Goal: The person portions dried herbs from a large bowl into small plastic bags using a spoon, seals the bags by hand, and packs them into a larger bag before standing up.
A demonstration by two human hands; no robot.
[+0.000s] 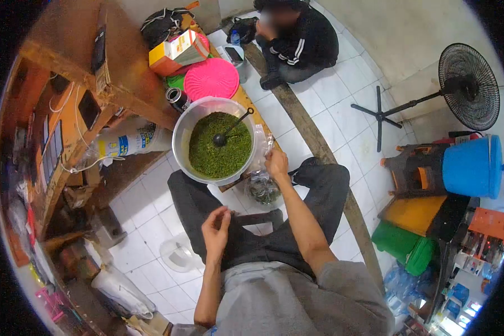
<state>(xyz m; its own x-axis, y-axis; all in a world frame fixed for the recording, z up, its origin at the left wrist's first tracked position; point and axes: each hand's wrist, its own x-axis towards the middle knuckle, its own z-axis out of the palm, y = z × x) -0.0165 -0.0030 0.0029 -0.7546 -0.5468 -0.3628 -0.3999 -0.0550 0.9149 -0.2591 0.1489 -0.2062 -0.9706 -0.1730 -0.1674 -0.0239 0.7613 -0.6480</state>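
Observation:
A large translucent tub (180, 147) stands in front of me, filled with finely chopped green leaves (213, 148). A black ladle (220, 139) rests in the leaves, its handle leaning on the tub's right rim. Just right of the tub, my right hand (277, 164) pinches a clear plastic bag (258, 162). Below that hand sits a clear plastic bag with some dark green content (262, 190). Over my lap, my left hand (215, 228) has its fingers curled together; what they hold, if anything, is too small to make out.
A pink lid (211, 79), a dark tumbler (177, 99) and a yellow-orange carton (179, 53) lie behind the tub. Another person (299, 42) sits on the floor at the back. A black fan (467, 84), blue bucket (471, 166) and green container (403, 246) are at right; wooden shelving (134, 84) at left.

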